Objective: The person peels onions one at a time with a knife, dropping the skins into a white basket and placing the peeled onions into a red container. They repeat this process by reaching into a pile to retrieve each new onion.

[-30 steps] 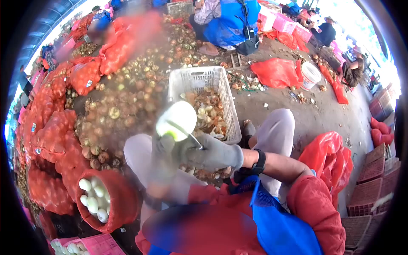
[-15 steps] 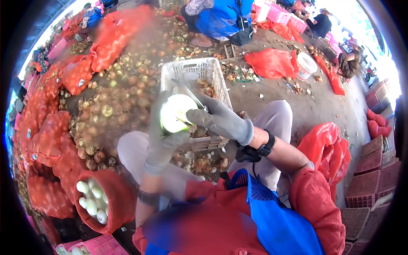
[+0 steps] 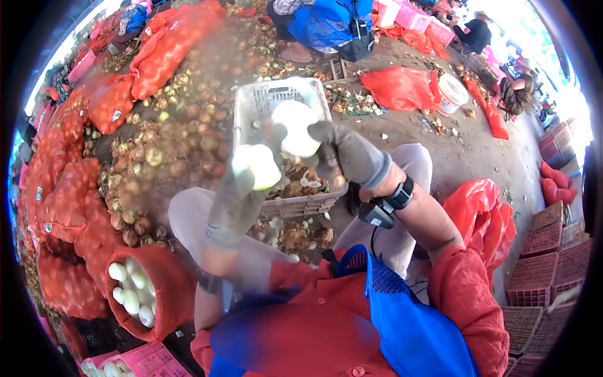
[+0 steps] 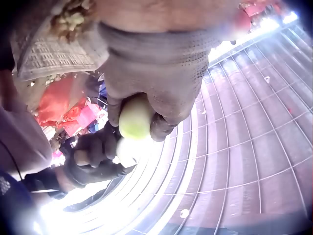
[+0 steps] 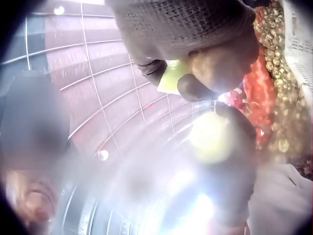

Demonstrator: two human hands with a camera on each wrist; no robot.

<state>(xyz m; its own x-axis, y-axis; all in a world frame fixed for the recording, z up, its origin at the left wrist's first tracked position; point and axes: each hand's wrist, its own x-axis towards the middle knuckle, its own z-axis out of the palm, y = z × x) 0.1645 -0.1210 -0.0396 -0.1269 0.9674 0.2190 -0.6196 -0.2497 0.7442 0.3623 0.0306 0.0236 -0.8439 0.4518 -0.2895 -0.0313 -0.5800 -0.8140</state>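
Onions, two of them peeled and white, sit just above the middle of the frame, one in each of my gloved hands. My left hand (image 3: 235, 204) has its fingers and thumb clamped round the left onion (image 3: 256, 167); my right hand (image 3: 358, 157) pinches the right onion (image 3: 294, 129), slightly higher in the frame. Behind them is a white crate (image 3: 308, 205) with peelings (image 3: 300, 182). White labels (image 3: 116, 115) on red net bags (image 3: 103, 100), upper left, are too small to read.
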